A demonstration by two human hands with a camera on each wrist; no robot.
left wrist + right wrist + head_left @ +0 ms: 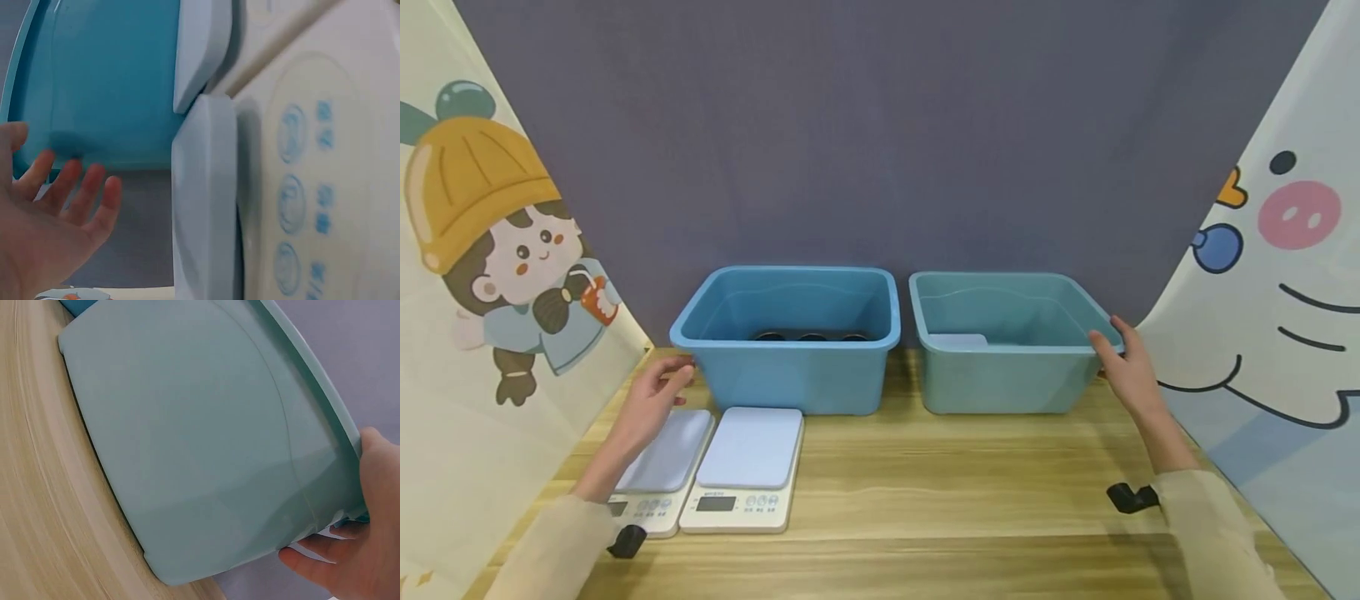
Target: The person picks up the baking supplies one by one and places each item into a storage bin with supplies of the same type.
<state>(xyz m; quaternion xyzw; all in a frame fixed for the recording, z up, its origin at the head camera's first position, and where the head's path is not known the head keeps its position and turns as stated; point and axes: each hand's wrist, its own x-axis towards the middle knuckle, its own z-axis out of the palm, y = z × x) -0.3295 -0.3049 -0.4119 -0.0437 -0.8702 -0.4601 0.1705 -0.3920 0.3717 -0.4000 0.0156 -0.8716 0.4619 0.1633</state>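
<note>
A blue plastic bin (790,379) stands at the back, left of the middle. My left hand (651,400) is at its left front corner, fingers loosely bent, with the thumb close to the rim in the left wrist view. Several dark round things (811,337) show partly inside this bin; its front wall hides the rest. To the right stands a pale green bin (1000,383) with a flat white thing (958,341) partly visible inside. My right hand (1127,367) grips its right front corner, thumb over the rim and fingers (306,565) underneath.
Two white kitchen scales, a right one (752,450) and a left one (666,454), lie side by side before the blue bin, the left one under my forearm. A grey curtain (880,133) hangs behind; printed sheets flank the wooden table (955,483).
</note>
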